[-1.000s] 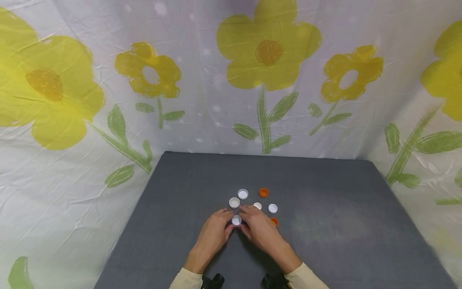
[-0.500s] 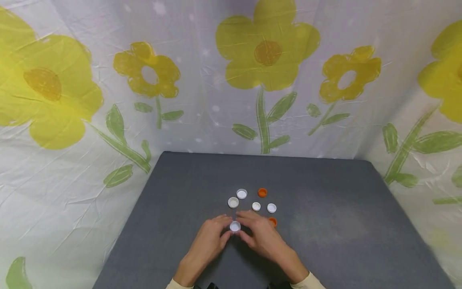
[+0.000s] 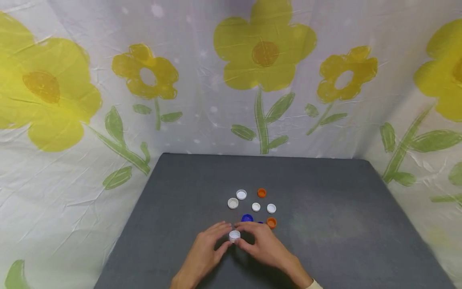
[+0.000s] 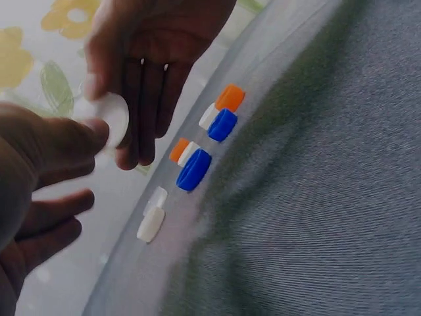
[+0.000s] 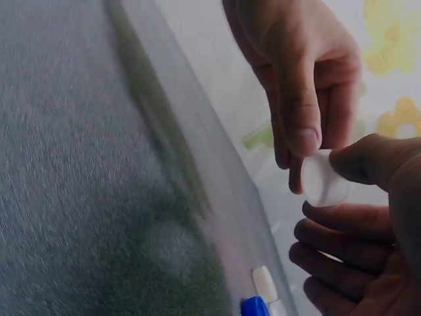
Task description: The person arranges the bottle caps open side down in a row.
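A white bottle cap [image 3: 234, 236] is held up off the table between the two hands. My left hand [image 3: 207, 249] grips its left side, the thumb lying against the cap [image 4: 116, 120] in the left wrist view. From the other side my right hand [image 3: 265, 245] pinches the same cap [image 5: 323, 179] between thumb and index finger, its other fingers spread loosely. Just beyond the fingertips lie a blue cap [image 3: 247, 218] and a second blue cap [image 3: 260, 222], the latter mostly hidden by the right hand.
Farther back on the dark grey table [image 3: 173, 192] lie an orange cap [image 3: 261, 193], another orange cap [image 3: 271, 222] and several white caps, among them a ridged one [image 3: 233, 203]. A flower-printed curtain [image 3: 202, 120] hangs behind the table.
Both hands have drawn back towards the person with the white cap between them, lifting it. The two blue caps, earlier covered by the hands, now show beyond the fingers.
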The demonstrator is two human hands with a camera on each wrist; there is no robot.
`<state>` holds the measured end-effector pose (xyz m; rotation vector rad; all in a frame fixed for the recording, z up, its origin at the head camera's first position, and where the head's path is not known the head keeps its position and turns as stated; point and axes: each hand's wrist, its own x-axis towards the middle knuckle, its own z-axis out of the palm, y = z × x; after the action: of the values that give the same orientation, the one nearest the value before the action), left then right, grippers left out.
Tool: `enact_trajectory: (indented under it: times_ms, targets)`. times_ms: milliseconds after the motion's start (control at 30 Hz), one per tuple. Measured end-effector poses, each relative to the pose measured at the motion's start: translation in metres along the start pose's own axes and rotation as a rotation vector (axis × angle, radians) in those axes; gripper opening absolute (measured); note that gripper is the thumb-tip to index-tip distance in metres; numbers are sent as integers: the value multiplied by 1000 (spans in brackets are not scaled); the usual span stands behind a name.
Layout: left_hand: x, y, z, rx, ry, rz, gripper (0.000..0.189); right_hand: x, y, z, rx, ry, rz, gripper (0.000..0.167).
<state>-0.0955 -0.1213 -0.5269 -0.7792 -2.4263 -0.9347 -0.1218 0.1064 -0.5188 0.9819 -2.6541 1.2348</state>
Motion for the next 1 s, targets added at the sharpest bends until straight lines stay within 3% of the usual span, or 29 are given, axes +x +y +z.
enact_trajectory:
  times_ms: [167, 300, 400, 500, 600, 667, 833, 1000]
  targets:
    - [-5, 2, 4, -76, 55, 3, 36, -4, 1, 0, 189, -75, 152, 21]
    - [-8, 4, 7, -101, 71, -57, 31, -6, 0, 3, 251, -103, 204, 28]
    - [-10, 7, 7, -120, 75, -180, 25, -7, 0, 7, 186, -55, 174, 26]
    - [-11, 11, 6, -153, 76, -354, 17, -10, 1, 11, 64, 46, 105, 23]
    - [-9, 13, 6, -186, 69, -501, 10, -12, 1, 13, -44, 153, 27, 34]
    - [-8, 14, 6, -200, 53, -562, 8, -13, 2, 15, -74, 195, -13, 42]
    - [-6, 16, 7, -229, 12, -631, 9, -12, 3, 19, -61, 220, -85, 51]
    - [-7, 16, 7, -242, -8, -618, 12, -11, 3, 23, -43, 227, -122, 42]
